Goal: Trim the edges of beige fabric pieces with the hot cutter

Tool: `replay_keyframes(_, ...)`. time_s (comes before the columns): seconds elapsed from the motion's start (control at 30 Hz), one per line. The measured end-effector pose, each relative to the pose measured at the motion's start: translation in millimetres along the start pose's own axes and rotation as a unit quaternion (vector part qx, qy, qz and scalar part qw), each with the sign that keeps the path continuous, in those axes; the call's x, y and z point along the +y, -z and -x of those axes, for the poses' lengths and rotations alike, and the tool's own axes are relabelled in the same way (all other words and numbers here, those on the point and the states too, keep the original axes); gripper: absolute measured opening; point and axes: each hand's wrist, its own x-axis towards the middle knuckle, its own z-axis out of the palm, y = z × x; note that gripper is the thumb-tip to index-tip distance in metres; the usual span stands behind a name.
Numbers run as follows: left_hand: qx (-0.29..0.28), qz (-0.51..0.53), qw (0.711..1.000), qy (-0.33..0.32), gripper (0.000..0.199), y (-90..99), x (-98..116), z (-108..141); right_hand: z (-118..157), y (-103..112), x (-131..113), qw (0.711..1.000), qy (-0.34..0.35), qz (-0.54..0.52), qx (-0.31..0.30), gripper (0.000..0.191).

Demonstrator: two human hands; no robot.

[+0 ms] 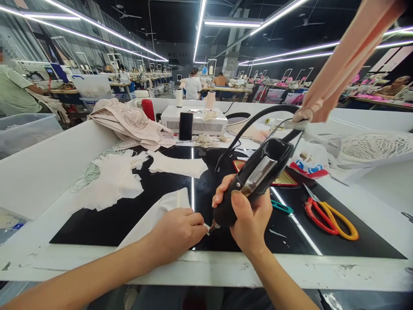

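Observation:
My right hand (250, 219) is wrapped round a black corded hand tool (258, 176) with a metal lever on its side and a narrow metal tip pointing down. The tip meets the edge of a white fabric piece (158, 211) near my left fingertips. Pinched closed on that edge, my left hand (182, 232) covers part of the fabric, which lies over the black work mat (97, 228). From the tool's top a black cable (254, 116) loops back, and pink fabric strips (348, 64) run up from it out of view.
White cut pieces (112, 181) and a beige garment stack (125, 122) lie left. Scissors (329, 215) and a teal-handled tool (281, 207) lie right. Behind stand a white vented box (193, 122) and a phone (186, 126). White side walls (48, 168) bound the table.

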Motion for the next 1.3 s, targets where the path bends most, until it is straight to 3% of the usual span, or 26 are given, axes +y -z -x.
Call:
replay_keyframes(0.4, -0.048, 0.011, 0.999, 0.017, 0.023, 21.2, -9.4, 5.7, 0.0, -0.9, -0.6, 1.000, -0.001, 0.000, 0.003, 0.025)
replay_keyframes(0.53, -0.046, 0.028, 0.998, 0.026, 0.025, 26.4, -11.5, 4.7, 1.3, 0.2, -1.4, 1.000, 0.005, 0.009, -0.004, 0.019)
replay_keyframes(0.63, -0.037, 0.045, 0.998, 0.027, 0.023, 28.0, -13.6, 5.3, 2.3, 1.7, -2.1, 1.000, -0.002, 0.013, -0.005, 0.026)
replay_keyframes(0.93, -0.020, 0.074, 0.997, 0.031, 0.015, 21.3, -19.8, 10.2, 2.4, 1.4, -6.2, 0.999, -0.016, 0.033, 0.016, 0.043)
replay_keyframes(1.13, -0.011, 0.061, 0.998, 0.019, 0.016, 14.1, -20.8, 10.2, 2.0, -0.3, -10.4, 0.999, -0.017, 0.033, 0.017, 0.034)
replay_keyframes(1.3, 0.011, 0.067, 0.997, 0.027, 0.017, 6.6, -20.5, 12.2, -10.8, -8.1, -11.3, 0.998, 0.000, 0.030, 0.053, 0.036)
